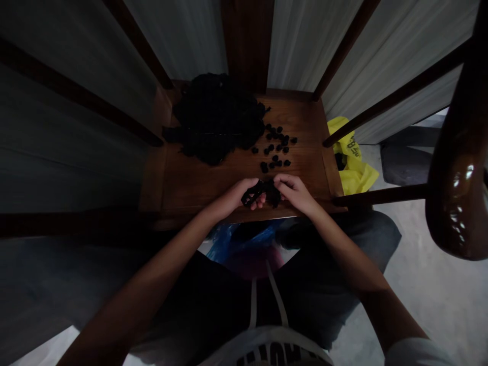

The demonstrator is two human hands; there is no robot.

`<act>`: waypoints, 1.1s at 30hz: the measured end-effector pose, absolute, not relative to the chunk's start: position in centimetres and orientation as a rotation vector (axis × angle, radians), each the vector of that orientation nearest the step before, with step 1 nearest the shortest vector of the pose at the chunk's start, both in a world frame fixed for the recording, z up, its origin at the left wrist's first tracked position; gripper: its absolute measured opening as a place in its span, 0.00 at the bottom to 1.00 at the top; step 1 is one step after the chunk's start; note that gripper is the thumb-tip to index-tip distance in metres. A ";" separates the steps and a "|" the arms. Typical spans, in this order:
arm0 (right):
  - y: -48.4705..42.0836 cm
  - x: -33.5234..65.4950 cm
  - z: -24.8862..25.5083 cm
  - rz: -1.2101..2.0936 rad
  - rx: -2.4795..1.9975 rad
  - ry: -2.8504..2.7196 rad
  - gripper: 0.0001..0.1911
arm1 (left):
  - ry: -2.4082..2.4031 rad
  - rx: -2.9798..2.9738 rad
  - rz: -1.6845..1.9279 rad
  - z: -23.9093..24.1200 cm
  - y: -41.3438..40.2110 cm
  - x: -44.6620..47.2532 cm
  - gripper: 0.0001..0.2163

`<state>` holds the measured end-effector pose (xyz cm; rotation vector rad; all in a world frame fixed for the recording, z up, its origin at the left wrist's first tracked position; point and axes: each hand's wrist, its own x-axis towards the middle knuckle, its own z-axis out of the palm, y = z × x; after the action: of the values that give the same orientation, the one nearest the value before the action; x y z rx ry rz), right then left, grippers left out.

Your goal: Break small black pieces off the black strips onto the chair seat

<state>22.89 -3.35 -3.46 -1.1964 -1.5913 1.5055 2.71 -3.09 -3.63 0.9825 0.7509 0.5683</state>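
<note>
Your left hand (238,197) and right hand (295,193) grasp a black scrap (261,193) at the seat's (213,188) near edge; a black heap (217,117) and small pieces (274,145) remain.

Small black pieces (274,145) and a black tangled heap (213,117) lie on the reddish-brown, wood-grained desk (213,188); a yellow plastic bag (353,173) bears black print, a blue plastic bag (240,241) shows plain blue, and a white shirt (267,351) has black lettering.

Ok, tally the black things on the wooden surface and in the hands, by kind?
Tangled black heap: 1
Small loose black pieces: about 20, too dark to be exact
Black piece between left hand and right hand: 1
Total: about 22
</note>
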 end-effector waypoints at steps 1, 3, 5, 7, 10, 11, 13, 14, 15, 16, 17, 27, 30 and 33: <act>-3.4 22.9 -3.4 1.506 -1.194 -1.602 0.14 | 0.745 1.000 0.567 -3.5 -3.1 2.7 0.20; -3.4 22.9 -3.4 1.518 -1.189 -1.626 0.13 | 0.776 1.088 0.545 -3.2 -3.2 2.7 0.18; -3.4 22.9 -3.3 1.548 -1.191 -1.641 0.12 | 0.824 1.200 0.501 -3.0 -3.2 2.7 0.15; -3.4 23.2 -3.3 1.589 -1.196 -1.653 0.12 | 0.847 1.259 0.466 -3.0 -3.2 2.8 0.14; -3.1 23.6 -3.0 1.670 -1.174 -1.709 0.12 | 0.842 1.264 0.446 -3.1 -3.2 2.8 0.15; -3.1 23.8 -2.9 1.690 -1.163 -1.741 0.12 | 0.841 1.264 0.444 -3.2 -3.2 2.7 0.15; -3.0 24.0 -2.7 1.689 -1.154 -1.795 0.12 | 0.842 1.268 0.451 -3.1 -3.2 2.7 0.15; -3.0 24.1 -2.7 1.677 -1.154 -1.811 0.12 | 0.843 1.269 0.460 -3.1 -3.2 2.7 0.15; -3.0 24.1 -2.6 1.666 -1.155 -1.822 0.12 | 0.843 1.267 0.470 -3.1 -3.2 2.7 0.16; -3.0 24.2 -2.5 1.661 -1.158 -1.829 0.13 | 0.843 1.265 0.478 -3.0 -3.2 2.7 0.16; -3.0 24.2 -2.5 1.664 -1.158 -1.835 0.13 | 0.845 1.265 0.484 -3.0 -3.2 2.7 0.16; -3.2 23.7 -2.4 1.627 -1.122 -1.769 0.14 | 0.807 1.292 0.494 -3.3 -3.0 2.5 0.13; -2.9 23.7 -2.8 1.558 -1.124 -1.728 0.15 | 0.841 1.253 0.545 -3.4 -3.1 2.7 0.13; -2.7 23.6 -3.1 1.446 -1.089 -1.662 0.14 | 0.860 1.235 0.571 -3.4 -3.3 2.9 0.13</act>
<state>23.64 -2.71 -3.13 -1.0890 -1.6615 1.4456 2.90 -3.31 -3.40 1.2352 0.8599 0.5713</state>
